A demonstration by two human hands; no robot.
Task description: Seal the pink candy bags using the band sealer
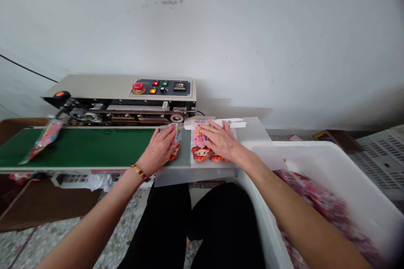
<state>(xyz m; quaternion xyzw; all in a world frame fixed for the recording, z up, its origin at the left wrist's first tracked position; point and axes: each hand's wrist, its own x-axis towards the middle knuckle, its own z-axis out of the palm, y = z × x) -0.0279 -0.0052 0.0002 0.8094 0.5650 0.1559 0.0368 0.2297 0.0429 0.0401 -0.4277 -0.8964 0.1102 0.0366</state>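
Note:
My left hand (pixel 159 148) lies over a clear packet (pixel 174 154) with a red-haired cartoon figure, where the green belt (pixel 104 147) meets a grey plate. Its fingers are stretched out and cover most of that packet. To the right, my right hand (pixel 221 138) rests with fingers spread on several similar packets (pixel 199 154), side by side on the plate. Behind both hands stands a sealing machine (pixel 104 86) with lit buttons and a red knob. Another packet (pixel 49 136) lies slanted on the belt's left part, its upper end by the machine's rollers.
A white tub (pixel 315 147) full of pink and red packets (pixel 318 201) stands at my right. Grey crates (pixel 381 159) are beyond it. Below the belt on the left is a brown cardboard box (pixel 47 204). A white wall (pixel 236 42) rises behind the machine.

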